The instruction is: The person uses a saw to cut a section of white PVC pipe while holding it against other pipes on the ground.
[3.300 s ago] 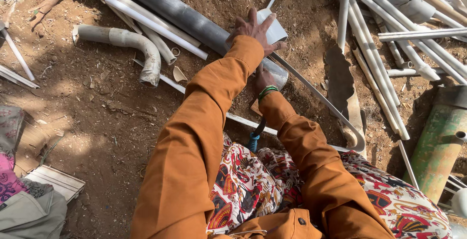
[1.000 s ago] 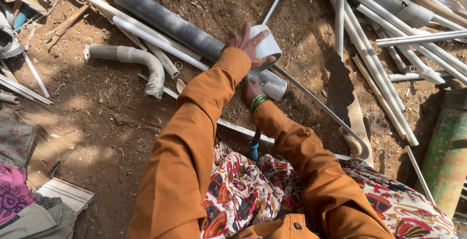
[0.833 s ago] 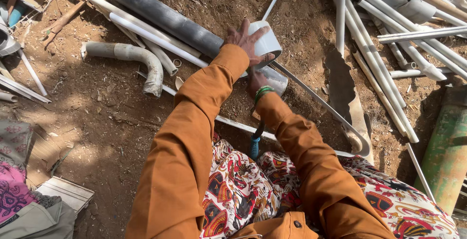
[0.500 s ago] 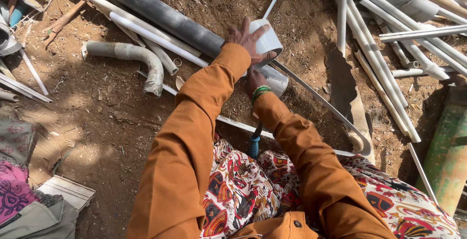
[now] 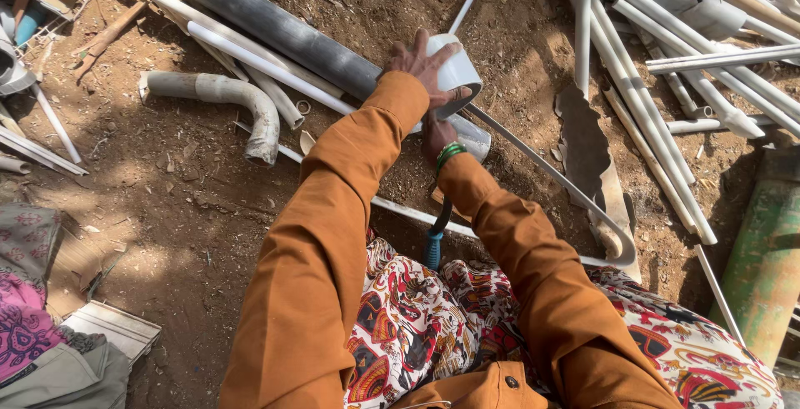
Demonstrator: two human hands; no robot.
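Patterned cloth (image 5: 425,326) was seen nearest, across the lap, with a blue-handled tool (image 5: 434,246) poking out just beyond it. Farther out, the right hand (image 5: 435,136) was mostly hidden behind the left sleeve; its finger state could not be told. The left hand (image 5: 423,66) was spread over a short white pipe piece (image 5: 457,84), fingers wrapped on its rim, above loose dirt. A slip was judged possible: the smooth piece could be rolled from that grip into the pipes (image 5: 642,84) beyond.
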